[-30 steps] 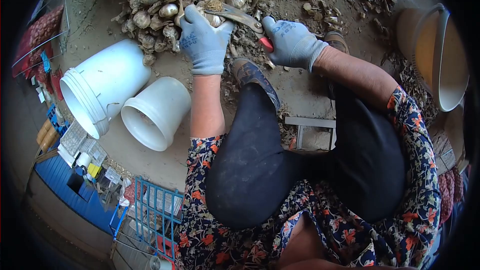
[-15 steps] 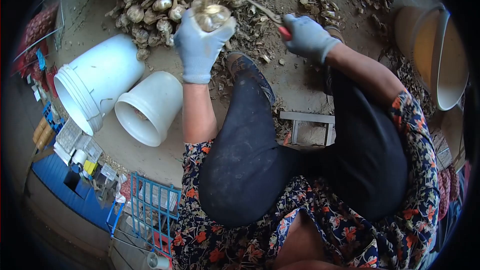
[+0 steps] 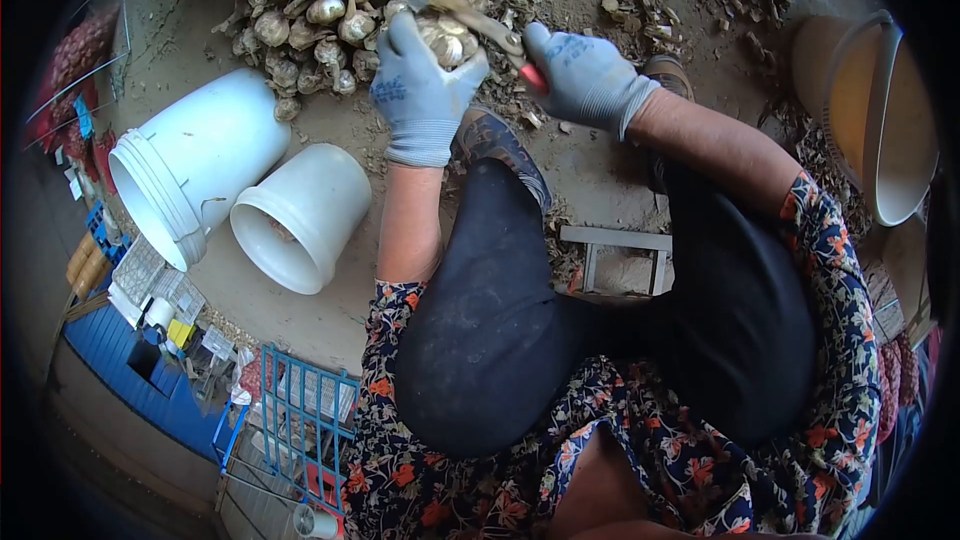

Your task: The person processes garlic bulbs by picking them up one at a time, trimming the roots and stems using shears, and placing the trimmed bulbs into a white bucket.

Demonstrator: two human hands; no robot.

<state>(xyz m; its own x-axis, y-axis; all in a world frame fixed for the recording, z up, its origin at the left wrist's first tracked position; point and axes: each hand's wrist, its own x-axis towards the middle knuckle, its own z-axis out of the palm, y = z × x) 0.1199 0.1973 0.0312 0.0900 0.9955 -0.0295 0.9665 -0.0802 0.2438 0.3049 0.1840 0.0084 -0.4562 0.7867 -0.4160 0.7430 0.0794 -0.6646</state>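
Note:
My left hand [image 3: 425,95], in a pale grey-blue glove, is closed around a garlic bulb [image 3: 450,45] whose pale cloves face up. In my right hand [image 3: 590,80], gloved the same way, is a pair of red-handled pruning shears [image 3: 505,40]. Their metal blades reach left across the top of the bulb, by the fingertips of my left hand. Just beyond and to the left lies a heap of garlic bulbs [image 3: 325,10], dusty and with stems on some.
Two white buckets lie on their sides at left, a larger bucket [image 3: 200,155] and a smaller bucket [image 3: 320,195]. A big tub [image 3: 850,100] stands at right. Stem scraps [image 3: 625,15] litter the dirt floor. A metal frame [image 3: 615,237] sits between my legs; a blue-green rack [image 3: 310,405] is lower left.
My right hand has moved left and brought the shears over the garlic bulb. My left hand, still around the bulb, has shifted slightly right and down.

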